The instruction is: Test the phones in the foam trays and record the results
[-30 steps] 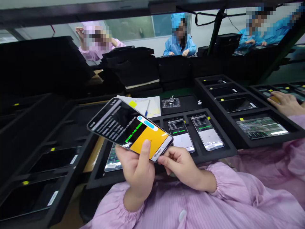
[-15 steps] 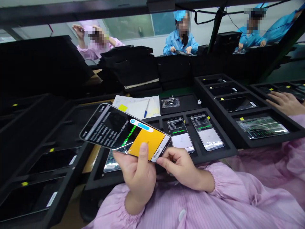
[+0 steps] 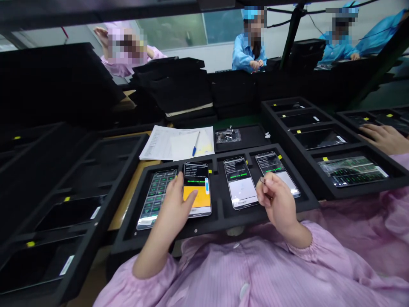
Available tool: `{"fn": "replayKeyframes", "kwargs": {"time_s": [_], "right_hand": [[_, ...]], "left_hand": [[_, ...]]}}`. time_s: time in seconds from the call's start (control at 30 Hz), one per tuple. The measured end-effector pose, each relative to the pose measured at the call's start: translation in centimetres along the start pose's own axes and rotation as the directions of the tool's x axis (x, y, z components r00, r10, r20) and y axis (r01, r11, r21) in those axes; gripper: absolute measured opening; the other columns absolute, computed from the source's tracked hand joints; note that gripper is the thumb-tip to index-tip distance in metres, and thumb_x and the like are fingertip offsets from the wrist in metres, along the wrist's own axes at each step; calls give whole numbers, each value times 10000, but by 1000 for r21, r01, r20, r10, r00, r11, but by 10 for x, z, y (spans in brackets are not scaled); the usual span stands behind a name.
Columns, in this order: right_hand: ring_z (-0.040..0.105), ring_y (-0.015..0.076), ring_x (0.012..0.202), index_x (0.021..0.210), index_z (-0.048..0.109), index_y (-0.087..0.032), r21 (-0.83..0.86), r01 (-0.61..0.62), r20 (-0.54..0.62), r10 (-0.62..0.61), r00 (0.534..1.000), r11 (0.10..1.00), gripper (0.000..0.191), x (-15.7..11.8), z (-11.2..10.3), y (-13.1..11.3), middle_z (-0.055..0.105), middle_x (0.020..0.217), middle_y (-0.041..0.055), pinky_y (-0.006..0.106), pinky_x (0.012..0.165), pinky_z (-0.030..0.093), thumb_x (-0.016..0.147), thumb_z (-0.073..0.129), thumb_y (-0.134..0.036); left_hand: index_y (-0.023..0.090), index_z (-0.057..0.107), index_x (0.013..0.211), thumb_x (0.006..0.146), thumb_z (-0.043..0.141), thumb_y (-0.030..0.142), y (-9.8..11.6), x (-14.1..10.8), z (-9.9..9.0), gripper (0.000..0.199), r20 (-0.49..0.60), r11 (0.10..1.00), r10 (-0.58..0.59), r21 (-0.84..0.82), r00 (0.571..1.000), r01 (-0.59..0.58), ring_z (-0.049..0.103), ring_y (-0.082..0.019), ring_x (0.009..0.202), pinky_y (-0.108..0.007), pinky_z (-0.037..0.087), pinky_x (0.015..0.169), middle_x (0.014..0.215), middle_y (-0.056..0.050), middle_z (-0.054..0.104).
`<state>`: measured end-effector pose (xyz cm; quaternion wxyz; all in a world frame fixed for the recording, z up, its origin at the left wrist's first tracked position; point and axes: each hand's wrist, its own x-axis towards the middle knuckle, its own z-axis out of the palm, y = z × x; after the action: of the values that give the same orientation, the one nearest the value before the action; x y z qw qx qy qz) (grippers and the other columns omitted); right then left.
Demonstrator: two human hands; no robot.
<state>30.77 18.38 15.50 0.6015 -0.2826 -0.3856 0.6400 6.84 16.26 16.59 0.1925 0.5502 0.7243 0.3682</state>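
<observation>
A phone with a black and orange screen (image 3: 200, 194) lies in the left part of the front black foam tray (image 3: 217, 221). My left hand (image 3: 175, 196) rests at its left edge, thumb and fingers spread over it. To its left lies a phone showing a grid with green text (image 3: 153, 202), partly behind that hand. My right hand (image 3: 277, 196) pinches a small metal piece (image 3: 262, 180) above the tray's right part. Beneath and beside it are two phones with black and white screens, the nearer one (image 3: 241, 187) and the right one (image 3: 271, 164), partly covered.
Papers (image 3: 159, 143) with a blue pen (image 3: 196, 144) lie behind the tray, beside a small bag with metal parts (image 3: 228, 135). Trays of phones stand left and right (image 3: 361, 192). Another person's hand (image 3: 385, 138) is at the far right.
The orange-screened phone has gone from both hands down into the tray. My left hand has loosened and opened at it. My right hand has moved right, with a small metal piece now visible in it.
</observation>
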Motion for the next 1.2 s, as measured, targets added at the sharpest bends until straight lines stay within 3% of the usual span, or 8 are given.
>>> {"fn": "replayKeyframes", "kwargs": {"time_s": [0.07,0.2,0.3,0.4,0.53,0.67,0.87,1.2], "right_hand": [[285,60,402,622,478,-192,49,-49,-18,50,999,998,284,4,-2,0,563,545,-20,191,398,180,834,626,-309],[269,33,401,573,431,-177,126,-102,-30,107,994,987,292,7,-6,-3,712,775,49,185,381,158,760,638,-260],[236,21,385,536,368,-173,181,-137,-16,142,990,974,318,8,-9,-8,701,726,30,174,364,123,684,645,-220],[203,29,350,559,339,-193,255,-219,49,213,976,942,321,7,-12,-14,550,511,-45,170,346,114,643,649,-196],[123,39,313,667,404,-222,238,-483,279,417,865,843,290,-2,-14,-21,394,414,-109,163,311,114,731,679,-290],[117,21,315,743,469,-207,-3,-601,387,555,737,800,375,-15,-8,-18,420,431,-111,151,308,106,807,728,-471],[237,26,341,865,550,-184,-136,-384,183,404,896,913,507,-24,-3,-11,525,497,-70,160,341,117,700,830,-573],[315,53,370,706,596,-176,-233,-72,110,100,989,970,382,-29,-14,2,428,425,-73,189,383,211,831,766,-494]], "left_hand": [[39,370,1478,870,498,275,19,-7,20,664,-27,965,135,232,990,-125,172,-379,1521,-569,200,1232,1587,-240,312],[-12,237,1529,883,452,204,57,-20,61,714,357,969,123,159,926,-190,229,-378,1505,-548,248,1213,1574,-282,314],[57,245,1532,830,583,253,67,-17,82,803,291,980,1,-191,957,57,373,-359,1443,-501,328,1175,1532,-264,387],[118,382,1434,729,697,244,70,-5,90,782,259,734,-201,-599,945,321,590,-324,1234,-463,494,1012,1372,-216,552],[124,595,992,601,758,172,77,8,82,426,390,606,-157,-688,907,400,703,-301,896,-429,572,789,932,-122,710],[183,511,1080,668,716,176,91,0,67,460,229,544,-86,-805,970,238,693,-236,953,-369,566,821,1001,-57,693],[219,455,1165,796,682,174,114,-28,72,435,-134,436,95,-885,986,-162,633,-184,1109,-327,520,961,1172,-62,635],[227,443,1134,782,692,204,111,-24,81,432,-169,351,-17,-924,985,-153,658,-214,1084,-379,546,953,1153,-63,630]]}}
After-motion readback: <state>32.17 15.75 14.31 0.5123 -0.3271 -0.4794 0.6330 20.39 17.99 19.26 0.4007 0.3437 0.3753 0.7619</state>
